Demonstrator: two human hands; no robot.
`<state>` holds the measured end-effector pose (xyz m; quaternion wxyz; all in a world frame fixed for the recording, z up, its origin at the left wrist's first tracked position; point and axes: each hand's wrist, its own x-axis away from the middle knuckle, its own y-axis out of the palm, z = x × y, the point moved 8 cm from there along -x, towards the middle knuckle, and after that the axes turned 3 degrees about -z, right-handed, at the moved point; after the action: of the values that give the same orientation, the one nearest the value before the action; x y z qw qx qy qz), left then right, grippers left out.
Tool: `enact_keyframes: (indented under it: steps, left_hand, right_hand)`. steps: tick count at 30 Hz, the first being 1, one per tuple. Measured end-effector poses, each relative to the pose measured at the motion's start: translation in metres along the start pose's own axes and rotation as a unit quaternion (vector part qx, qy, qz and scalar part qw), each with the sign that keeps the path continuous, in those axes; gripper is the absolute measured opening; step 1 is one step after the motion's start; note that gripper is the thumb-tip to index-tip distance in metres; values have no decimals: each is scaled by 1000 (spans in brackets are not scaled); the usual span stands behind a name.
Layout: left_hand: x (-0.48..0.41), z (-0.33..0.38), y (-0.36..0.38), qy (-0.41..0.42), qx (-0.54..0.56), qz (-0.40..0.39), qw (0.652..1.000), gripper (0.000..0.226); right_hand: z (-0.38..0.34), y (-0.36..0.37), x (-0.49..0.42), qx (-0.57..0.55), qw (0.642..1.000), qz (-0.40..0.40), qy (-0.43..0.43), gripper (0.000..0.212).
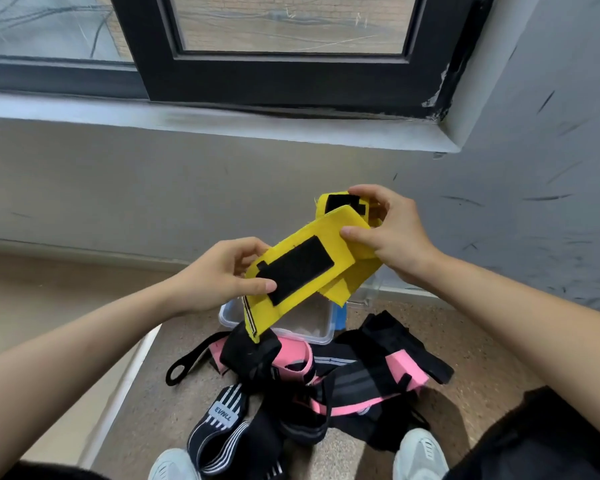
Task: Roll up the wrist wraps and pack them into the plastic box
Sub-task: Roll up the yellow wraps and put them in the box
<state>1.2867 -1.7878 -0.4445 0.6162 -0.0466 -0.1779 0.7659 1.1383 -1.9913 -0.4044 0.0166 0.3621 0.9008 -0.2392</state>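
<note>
Both hands hold the yellow wrap (303, 268) up over the box (321, 327). Left hand (222, 271) pinches one end, right hand (392, 233) w/ fingers curled on the other. Best to roll tight, edges lined up.

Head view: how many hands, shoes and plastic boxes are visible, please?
Hands: 2, left hand, right hand
Shoes: 2, left shoe, right shoe
Boxes: 1, plastic box
Total: 5

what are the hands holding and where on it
Both hold the yellow wrap. The left hand pinches its lower end, thumb on the black patch. The right hand grips the folded upper end.
</note>
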Motion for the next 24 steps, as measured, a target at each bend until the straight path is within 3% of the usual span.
enact_keyframes:
  steps: [3,6,11,18,24]
  left_hand:
    - [2,19,-8,48,-23,42,998,39]
    - [3,40,-2,90,-67,28,993,44]
    - [-1,60,13,107,-137,-16,985,48]
    - [2,61,19,115,-207,-1,972,50]
    - [7,49,17,80,-183,15,980,42]
  right_hand:
    - [10,2,2,53,998,-30,18,63]
    - [-1,17,8,105,988,-110,-20,74]
    - [-40,40,24,23,976,-202,-75,97]
    - [-48,58,30,-11,969,-236,-68,78]
    - [-46,57,25,-2,972,-228,-56,67]
